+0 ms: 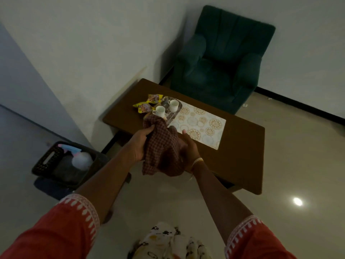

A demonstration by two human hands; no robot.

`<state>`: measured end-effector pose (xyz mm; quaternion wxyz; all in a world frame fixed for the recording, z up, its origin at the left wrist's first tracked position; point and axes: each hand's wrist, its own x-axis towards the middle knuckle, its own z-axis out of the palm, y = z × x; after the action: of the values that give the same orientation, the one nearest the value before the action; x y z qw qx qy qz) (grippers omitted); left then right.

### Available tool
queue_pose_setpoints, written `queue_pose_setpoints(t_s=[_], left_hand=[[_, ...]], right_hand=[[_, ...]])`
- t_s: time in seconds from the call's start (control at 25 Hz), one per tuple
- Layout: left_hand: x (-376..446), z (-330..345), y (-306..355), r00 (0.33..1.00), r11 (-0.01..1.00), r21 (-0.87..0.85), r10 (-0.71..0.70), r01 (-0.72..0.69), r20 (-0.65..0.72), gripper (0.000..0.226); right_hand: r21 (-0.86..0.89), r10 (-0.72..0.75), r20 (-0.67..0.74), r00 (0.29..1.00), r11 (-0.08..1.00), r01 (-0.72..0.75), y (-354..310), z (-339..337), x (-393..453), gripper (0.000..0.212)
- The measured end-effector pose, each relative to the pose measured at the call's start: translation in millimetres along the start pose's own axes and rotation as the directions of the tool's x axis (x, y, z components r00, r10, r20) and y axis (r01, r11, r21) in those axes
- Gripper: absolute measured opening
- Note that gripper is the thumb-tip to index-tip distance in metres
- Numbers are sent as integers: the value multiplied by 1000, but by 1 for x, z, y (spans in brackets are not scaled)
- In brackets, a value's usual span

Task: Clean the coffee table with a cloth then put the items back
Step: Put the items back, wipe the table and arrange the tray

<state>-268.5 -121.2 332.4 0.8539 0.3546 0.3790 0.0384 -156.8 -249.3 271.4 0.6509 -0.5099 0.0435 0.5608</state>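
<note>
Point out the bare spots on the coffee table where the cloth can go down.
Bare wood lies on the coffee table right of the patterned mat, and along the far edge by the armchair. The left part is crowded: tray with two cups, snack packets.

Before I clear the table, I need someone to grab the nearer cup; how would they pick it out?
On the brown coffee table in front of the green armchair, a glass tray sits at the patterned mat's far end. Two white cups stand on it; the nearer cup is beside the yellow snack packets, just beyond the checked cloth.
</note>
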Motion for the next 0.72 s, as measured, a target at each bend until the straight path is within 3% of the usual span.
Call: queue_pose_setpoints(t_s=[0.04,0.12,0.24,0.32,0.4,0.52,0.6,0.72], left_hand=[[3,-6,9,1000,1000,-6,18,-18,-5,37],[12,-18,25,999,999,-13,45,-46,-29,37],[31,-27,47,993,998,10,58,-58,-105,36],[43,-32,63,983,991,130,47,-25,-175,40],[58,-34,78,971,934,358,67,20,-230,46],[82,-31,95,950,866,499,138,21,-280,49],[99,-26,105,935,864,504,181,-3,-306,49],[119,-18,112,915,910,410,214,-60,-341,47]], right_hand=[[26,35,79,996,999,-37,1,4,2,80],[58,66,81,995,996,-71,-3,11,5,77],[61,16,99,995,998,-22,-33,12,13,42],[43,-28,48,998,999,26,-63,13,18,34],[91,-106,34,994,991,102,-92,11,29,28],[225,-85,49,995,972,71,-124,2,48,32],[193,-32,4,999,981,31,-146,-6,64,27],[124,-53,-22,998,991,56,-166,-17,82,41]])
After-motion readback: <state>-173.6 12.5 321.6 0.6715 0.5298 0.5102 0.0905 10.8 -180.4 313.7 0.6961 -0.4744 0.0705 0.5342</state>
